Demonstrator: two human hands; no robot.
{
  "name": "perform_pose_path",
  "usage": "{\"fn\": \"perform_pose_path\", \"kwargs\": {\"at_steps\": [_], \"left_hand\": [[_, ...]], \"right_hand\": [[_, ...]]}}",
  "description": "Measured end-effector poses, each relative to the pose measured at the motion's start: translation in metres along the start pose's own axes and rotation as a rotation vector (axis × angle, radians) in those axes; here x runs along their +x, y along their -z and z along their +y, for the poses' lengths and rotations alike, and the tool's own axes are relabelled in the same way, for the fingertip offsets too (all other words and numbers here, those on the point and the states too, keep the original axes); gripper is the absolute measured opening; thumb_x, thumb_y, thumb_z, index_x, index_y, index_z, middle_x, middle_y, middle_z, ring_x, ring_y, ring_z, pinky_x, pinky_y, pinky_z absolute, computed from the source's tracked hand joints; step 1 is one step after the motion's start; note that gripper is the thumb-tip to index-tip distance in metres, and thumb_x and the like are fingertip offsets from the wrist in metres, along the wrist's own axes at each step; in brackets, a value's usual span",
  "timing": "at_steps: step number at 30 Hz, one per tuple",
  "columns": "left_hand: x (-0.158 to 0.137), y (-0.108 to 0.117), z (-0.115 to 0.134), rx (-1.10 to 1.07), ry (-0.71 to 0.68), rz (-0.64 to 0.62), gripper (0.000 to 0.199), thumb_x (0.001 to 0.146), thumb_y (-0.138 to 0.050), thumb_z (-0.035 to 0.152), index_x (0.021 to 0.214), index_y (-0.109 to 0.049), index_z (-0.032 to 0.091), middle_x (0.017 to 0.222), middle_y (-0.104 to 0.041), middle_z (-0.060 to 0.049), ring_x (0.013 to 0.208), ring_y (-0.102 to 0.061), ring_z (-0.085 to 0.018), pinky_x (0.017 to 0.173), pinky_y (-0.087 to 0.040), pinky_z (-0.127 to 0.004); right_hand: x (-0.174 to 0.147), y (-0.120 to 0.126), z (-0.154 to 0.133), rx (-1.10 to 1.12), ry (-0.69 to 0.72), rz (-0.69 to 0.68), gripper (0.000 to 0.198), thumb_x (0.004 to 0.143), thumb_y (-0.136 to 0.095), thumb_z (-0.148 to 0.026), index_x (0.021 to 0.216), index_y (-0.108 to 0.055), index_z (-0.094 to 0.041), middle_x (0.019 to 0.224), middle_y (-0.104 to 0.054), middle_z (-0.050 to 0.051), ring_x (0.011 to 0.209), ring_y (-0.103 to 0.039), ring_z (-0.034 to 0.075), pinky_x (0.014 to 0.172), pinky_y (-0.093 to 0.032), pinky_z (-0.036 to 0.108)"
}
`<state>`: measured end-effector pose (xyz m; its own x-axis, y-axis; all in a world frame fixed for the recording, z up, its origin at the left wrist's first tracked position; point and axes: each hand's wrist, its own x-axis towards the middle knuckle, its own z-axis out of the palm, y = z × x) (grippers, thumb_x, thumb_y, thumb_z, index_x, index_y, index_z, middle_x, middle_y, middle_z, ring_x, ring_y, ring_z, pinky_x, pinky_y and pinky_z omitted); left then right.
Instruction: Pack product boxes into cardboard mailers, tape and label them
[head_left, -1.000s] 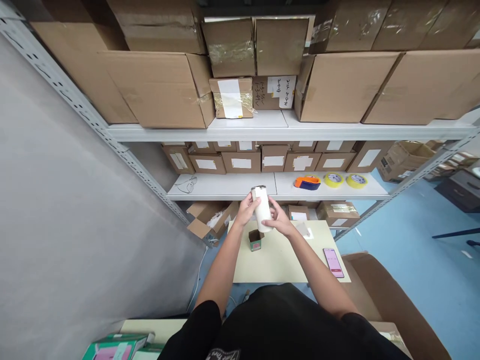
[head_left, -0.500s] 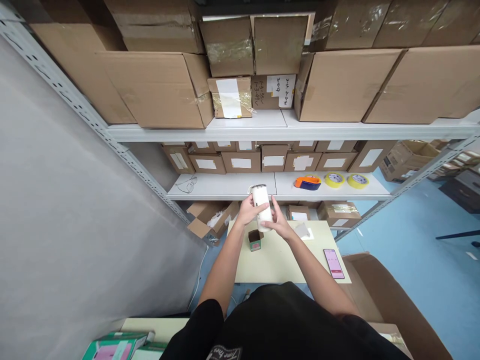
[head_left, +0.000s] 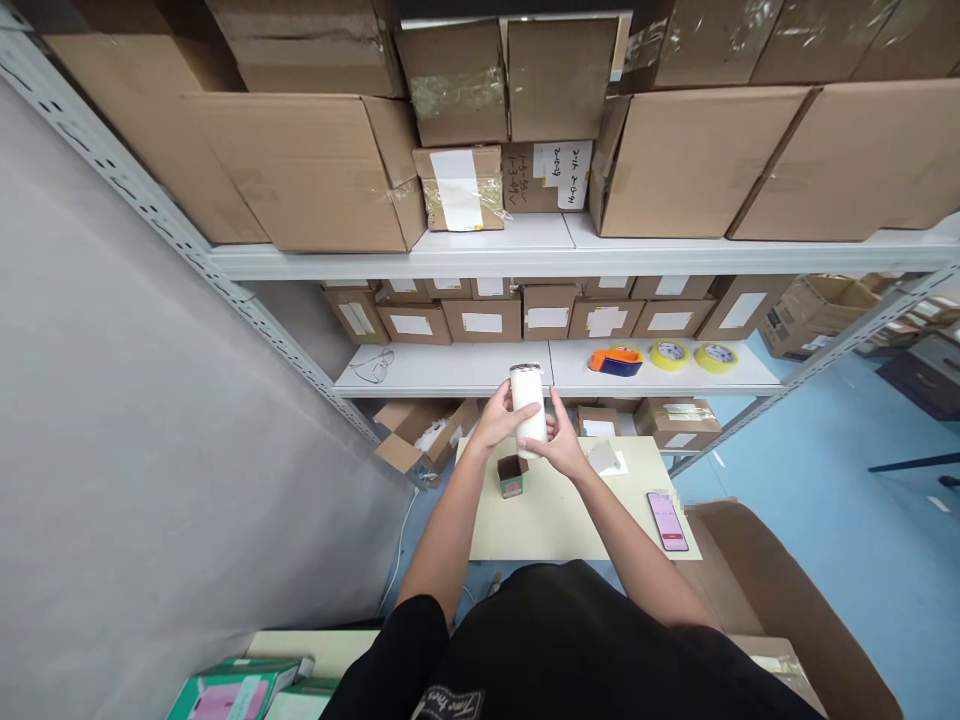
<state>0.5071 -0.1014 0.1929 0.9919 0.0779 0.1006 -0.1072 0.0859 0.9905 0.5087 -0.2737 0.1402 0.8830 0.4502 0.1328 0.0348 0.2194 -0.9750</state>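
Observation:
A white tumbler [head_left: 530,412] with a metal-rimmed lid is held nearly upright above the table [head_left: 555,520]. My left hand [head_left: 497,417] is closed around its left side, thumb across the front. On the other side, my right hand [head_left: 561,440] grips the lower part, thumb near the base and fingers behind. Just below my left hand stands a small open green and brown box [head_left: 511,478]. To the right of my right hand lies a crumpled whitish wrapper [head_left: 604,460] on the table.
A phone [head_left: 667,521] with a pink screen lies at the table's right edge. Behind, a shelf [head_left: 465,368] carries yellow tape rolls [head_left: 670,355], an orange and blue tape dispenser [head_left: 616,362] and several labelled cartons [head_left: 482,322]. An open carton [head_left: 420,435] stands left of the table.
The tumbler has turned in my hands: the dark marking and the loop at the lid's left no longer show. It has shifted slightly right and stands straighter.

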Motion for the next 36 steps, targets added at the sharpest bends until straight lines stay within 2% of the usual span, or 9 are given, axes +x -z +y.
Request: {"fn": "perform_pose_path", "kwargs": {"at_steps": [6,9,13,18,22,25,31,33,36], "left_hand": [[0.001,0.005,-0.001,-0.053,0.010,-0.004,0.070,0.076,-0.088,0.050,0.133,-0.062,0.018,0.128,-0.074,-0.014,0.114,-0.071,-0.029,0.097,-0.059,-0.042],[-0.001,0.006,0.000,-0.021,0.016,-0.001,0.074,0.069,-0.094,0.045,0.131,-0.063,0.019,0.130,-0.073,-0.013,0.116,-0.070,-0.029,0.097,-0.058,-0.040],[-0.003,0.007,0.001,-0.073,0.030,0.014,0.078,0.071,-0.092,0.045,0.138,-0.060,0.020,0.120,-0.075,-0.011,0.108,-0.072,-0.027,0.093,-0.059,-0.038],[-0.003,0.012,-0.002,-0.124,0.048,-0.023,0.081,0.066,-0.096,0.040,0.136,-0.061,0.021,0.122,-0.074,-0.011,0.110,-0.072,-0.026,0.095,-0.058,-0.037],[-0.002,0.017,-0.009,-0.181,0.063,-0.008,0.076,0.068,-0.093,0.045,0.131,-0.062,0.018,0.116,-0.075,-0.011,0.106,-0.072,-0.026,0.094,-0.058,-0.038],[-0.003,0.018,-0.014,-0.222,0.053,-0.019,0.079,0.069,-0.092,0.047,0.135,-0.059,0.019,0.119,-0.074,-0.011,0.111,-0.071,-0.027,0.098,-0.057,-0.041],[-0.003,0.019,-0.018,-0.208,0.063,-0.080,0.090,0.069,-0.093,0.045,0.146,-0.053,0.022,0.122,-0.074,-0.012,0.111,-0.072,-0.027,0.102,-0.056,-0.043],[-0.003,0.022,-0.015,-0.168,0.035,0.020,0.087,0.072,-0.091,0.047,0.147,-0.055,0.023,0.127,-0.072,-0.012,0.112,-0.071,-0.025,0.103,-0.055,-0.041],[-0.004,0.027,-0.008,-0.027,-0.053,0.322,0.066,0.080,-0.083,0.053,0.135,-0.067,0.021,0.123,-0.073,-0.010,0.109,-0.070,-0.023,0.102,-0.054,-0.038]], "right_hand": [[-0.003,-0.002,0.002,0.076,-0.032,-0.040,0.140,0.071,-0.094,-0.048,0.171,0.004,-0.035,0.121,-0.072,0.008,0.107,-0.071,0.027,0.093,-0.060,0.045],[-0.004,-0.003,0.002,0.021,-0.035,-0.011,0.146,0.066,-0.098,-0.044,0.171,0.003,-0.035,0.120,-0.072,0.007,0.103,-0.071,0.027,0.091,-0.061,0.045],[-0.005,-0.003,0.003,0.062,-0.058,-0.100,0.136,0.073,-0.092,-0.048,0.171,0.002,-0.037,0.125,-0.070,0.007,0.107,-0.070,0.026,0.093,-0.059,0.044],[-0.006,-0.004,0.003,-0.052,-0.021,0.006,0.141,0.067,-0.096,-0.039,0.172,-0.002,-0.036,0.115,-0.068,0.004,0.103,-0.070,0.025,0.093,-0.058,0.042],[-0.006,-0.003,0.003,0.011,-0.041,-0.070,0.134,0.074,-0.090,-0.039,0.171,0.002,-0.040,0.114,-0.067,0.002,0.099,-0.070,0.022,0.089,-0.059,0.039],[-0.005,-0.004,0.004,0.011,-0.041,-0.028,0.136,0.072,-0.092,-0.038,0.171,0.001,-0.041,0.114,-0.068,0.003,0.097,-0.070,0.022,0.084,-0.060,0.038],[-0.002,-0.008,0.009,0.060,-0.105,-0.026,0.135,0.071,-0.092,-0.037,0.171,-0.002,-0.039,0.122,-0.071,0.006,0.101,-0.073,0.025,0.088,-0.061,0.043],[-0.001,-0.007,0.013,0.048,-0.114,0.003,0.137,0.068,-0.093,-0.036,0.171,-0.002,-0.039,0.121,-0.071,0.006,0.099,-0.074,0.025,0.087,-0.062,0.043],[0.002,-0.005,0.023,0.010,-0.129,0.025,0.139,0.067,-0.094,-0.036,0.171,-0.001,-0.037,0.119,-0.071,0.005,0.096,-0.075,0.024,0.087,-0.062,0.044]]}}
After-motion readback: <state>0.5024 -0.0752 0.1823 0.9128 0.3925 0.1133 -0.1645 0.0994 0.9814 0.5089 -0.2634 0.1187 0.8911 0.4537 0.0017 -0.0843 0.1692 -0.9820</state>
